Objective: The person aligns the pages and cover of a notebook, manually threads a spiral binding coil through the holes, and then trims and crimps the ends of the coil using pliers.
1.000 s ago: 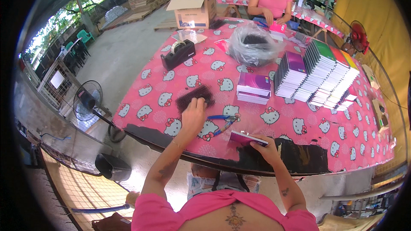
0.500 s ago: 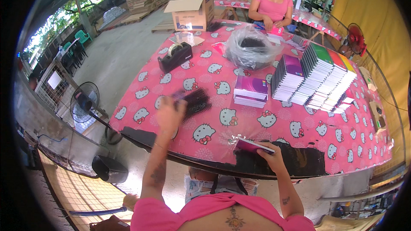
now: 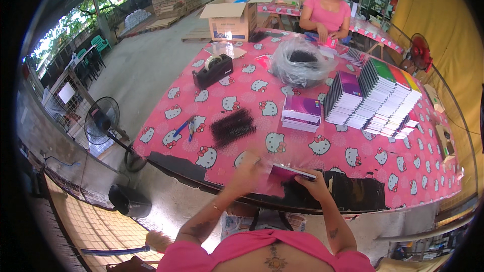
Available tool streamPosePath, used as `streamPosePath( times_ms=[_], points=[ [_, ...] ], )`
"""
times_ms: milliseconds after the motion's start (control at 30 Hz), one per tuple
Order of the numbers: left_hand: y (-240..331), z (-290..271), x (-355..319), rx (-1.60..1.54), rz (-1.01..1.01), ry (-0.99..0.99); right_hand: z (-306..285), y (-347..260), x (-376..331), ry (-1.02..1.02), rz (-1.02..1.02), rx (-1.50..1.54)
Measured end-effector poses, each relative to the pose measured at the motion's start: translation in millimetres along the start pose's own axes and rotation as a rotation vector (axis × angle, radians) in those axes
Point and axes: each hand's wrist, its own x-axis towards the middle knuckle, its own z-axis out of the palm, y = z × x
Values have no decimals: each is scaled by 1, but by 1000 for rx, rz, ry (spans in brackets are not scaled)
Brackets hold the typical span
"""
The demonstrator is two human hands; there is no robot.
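Near the table's front edge, my right hand point(image 3: 315, 185) grips a small purple notebook point(image 3: 288, 173), which is tilted with its white page edges showing. Just left of the notebook is my left hand point(image 3: 244, 175), smeared by motion; whether its fingers hold anything cannot be made out. Beyond it lies a pile of black spiral binding coils point(image 3: 233, 127) on the pink patterned tablecloth point(image 3: 272, 158). Two pens, one a blue pen point(image 3: 182, 128), lie left of the coils. A short stack of purple notebooks point(image 3: 301, 111) stands to the right of the pile.
Tall stacks of spiral-bound notebooks point(image 3: 375, 95) fill the table's right side. Farther back are a clear plastic bag point(image 3: 301, 65) with black contents, a black tape dispenser point(image 3: 214, 72) and an open carton point(image 3: 232, 22). A co-worker point(image 3: 326, 15) sits across; a fan point(image 3: 101, 121) stands left.
My left hand has moved from the coil pile toward the notebook, uncovering the coils and pens. My right hand still holds the notebook, nearly in place. The view has shifted slightly.
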Motion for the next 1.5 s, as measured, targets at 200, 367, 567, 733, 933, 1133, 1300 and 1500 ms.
streamPosePath(
  times_ms=[200,367,567,733,933,1133,1300,1500],
  points=[
    [32,56,-28,68,-142,-244,-3,-5,-3,-10,-25,23],
    [27,3,3,30,-63,-16,-7,-2,1,-29,-10,-64],
    [0,-18,1,76,-46,-31,0,5,13,21,-39,36],
    [3,-9,2,185,95,-118,-3,3,10,9,-72,42],
    [-4,1,4,153,105,-83,-3,1,11,7,-75,24],
    [-15,7,9,158,174,-71,-5,6,11,0,-27,49],
    [-9,6,22,158,40,-82,-8,3,12,-3,-40,9],
    [-6,-10,18,129,175,-115,2,3,13,34,-46,-38]
  ],
)
